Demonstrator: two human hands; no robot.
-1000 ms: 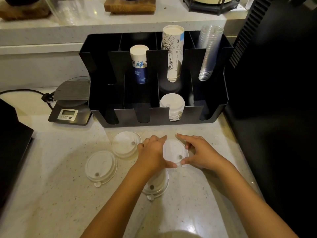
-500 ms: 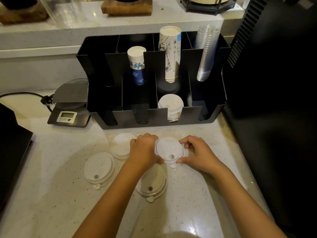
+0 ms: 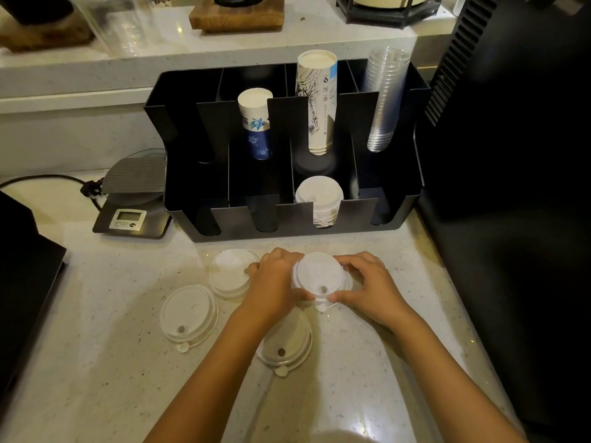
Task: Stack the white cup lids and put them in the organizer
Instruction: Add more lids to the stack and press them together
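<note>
Left hand [image 3: 274, 282] and right hand [image 3: 367, 287]: fingers curled, pinching one white lid [image 3: 319, 276] between them, just above the worktop [image 3: 96, 362], before the organizer [image 3: 396, 174]. Three loose lids: [image 3: 189, 313], [image 3: 231, 272], [image 3: 287, 342]. One lid stack [image 3: 319, 196] in a front compartment.

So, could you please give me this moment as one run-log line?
phase: stacking | both hands: left hand, right hand grip lid stack | loose lids on counter: three | organizer: holds lids, front slot
</note>
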